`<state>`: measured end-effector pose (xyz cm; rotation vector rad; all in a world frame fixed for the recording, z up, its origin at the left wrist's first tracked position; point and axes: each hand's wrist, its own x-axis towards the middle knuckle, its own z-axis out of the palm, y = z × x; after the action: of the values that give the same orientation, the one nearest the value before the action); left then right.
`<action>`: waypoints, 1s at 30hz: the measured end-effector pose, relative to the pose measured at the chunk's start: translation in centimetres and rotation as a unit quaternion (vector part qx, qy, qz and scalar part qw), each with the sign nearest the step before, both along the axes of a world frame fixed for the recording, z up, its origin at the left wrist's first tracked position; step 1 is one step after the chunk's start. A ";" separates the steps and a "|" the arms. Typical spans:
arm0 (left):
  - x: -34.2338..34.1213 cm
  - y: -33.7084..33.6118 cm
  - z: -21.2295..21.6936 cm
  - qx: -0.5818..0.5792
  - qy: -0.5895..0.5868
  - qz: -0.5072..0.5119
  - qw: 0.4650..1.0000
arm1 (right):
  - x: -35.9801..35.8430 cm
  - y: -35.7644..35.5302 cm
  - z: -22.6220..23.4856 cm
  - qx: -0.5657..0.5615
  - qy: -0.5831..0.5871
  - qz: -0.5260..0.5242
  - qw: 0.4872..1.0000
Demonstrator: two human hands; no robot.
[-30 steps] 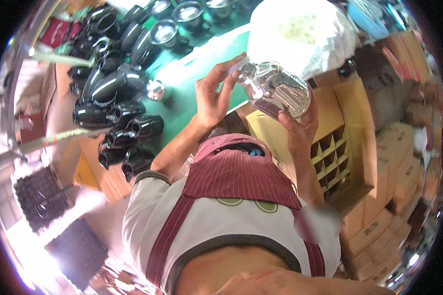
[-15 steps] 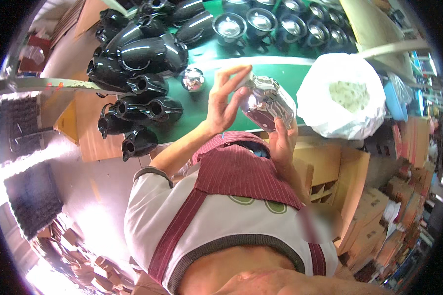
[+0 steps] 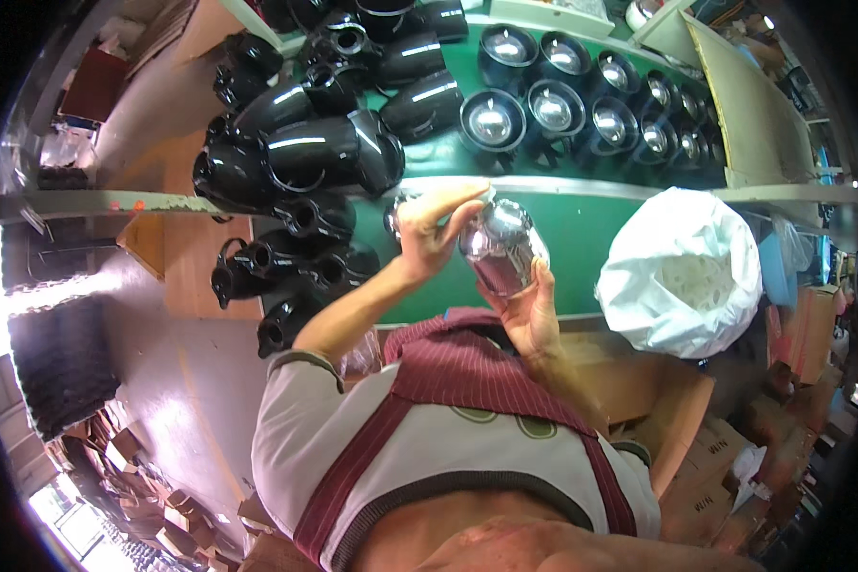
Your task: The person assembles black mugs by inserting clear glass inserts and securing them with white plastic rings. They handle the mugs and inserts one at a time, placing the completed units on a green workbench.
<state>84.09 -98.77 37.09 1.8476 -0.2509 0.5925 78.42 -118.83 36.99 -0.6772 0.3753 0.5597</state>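
My right hand (image 3: 532, 322) is wrapped round the lower body of a mirrored silver flask liner (image 3: 505, 250), held tilted above the green worktop (image 3: 582, 229). At its narrow top, the fingers of my left hand (image 3: 427, 231) pinch a small whitish piece (image 3: 490, 194), too small to make out fully. A second shiny silver piece (image 3: 391, 219) stands on the worktop, mostly hidden behind my left hand. To the right, a white plastic bag (image 3: 629, 286) is open, with pale pieces (image 3: 698, 284) inside.
Glossy black jugs (image 3: 310, 153) crowd the left, some near the table edge. Several dark vessels with silver liners (image 3: 491, 122) stand in rows at the back. A metal rail (image 3: 95, 206) crosses on the left. Open cardboard (image 3: 682, 419) lies right of my body.
The view has shifted, so the table sits lower in it. The liner has turned more upright, and my left hand now covers most of the second silver piece.
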 end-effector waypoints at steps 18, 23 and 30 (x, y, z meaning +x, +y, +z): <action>5.9 1.8 -6.5 -0.008 0.072 -0.070 0.995 | 3.0 -1.5 -5.6 -0.020 -0.017 -0.069 0.997; 16.8 9.1 -16.6 0.356 0.227 0.130 0.897 | 5.7 -2.2 -7.6 0.029 -0.044 -0.089 0.995; 21.7 8.5 -18.1 0.507 0.318 0.185 0.779 | 13.6 0.1 -12.1 0.120 -0.053 -0.064 0.989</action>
<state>105.76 -90.27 18.95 3.0712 0.3468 -0.0120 91.99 -118.70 24.93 -0.4458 0.2457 0.4359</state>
